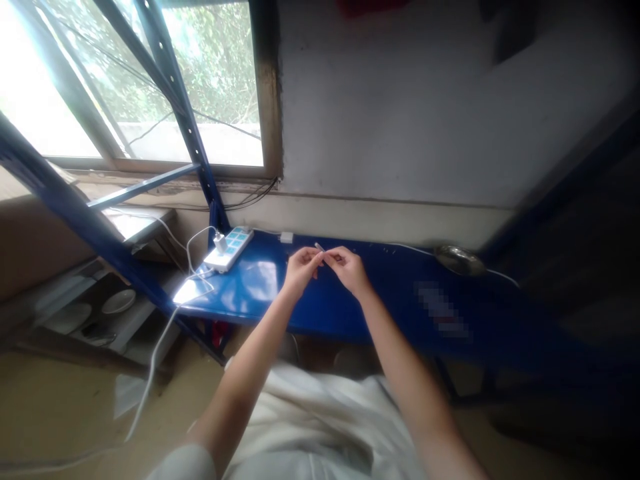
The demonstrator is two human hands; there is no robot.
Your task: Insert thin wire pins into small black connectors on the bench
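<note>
Both my hands meet above the blue table (320, 300), near its middle. My left hand (302, 269) and my right hand (349, 267) pinch a small, slender, light-coloured object (319, 247) between their fingertips. What it is exactly is too small to tell. Behind my hands, by the wall, a small white block (287, 237) lies on the table. Several tiny pieces (389, 249) lie on the blue surface to the right of my right hand.
A white power strip (231, 252) with a plugged-in charger (220, 242) sits at the table's left end, its cable hanging down. A shiny metal dish (460, 259) stands at the back right. Blue shelf posts (185, 120) rise by the window. Lower shelves hold plates (119, 302).
</note>
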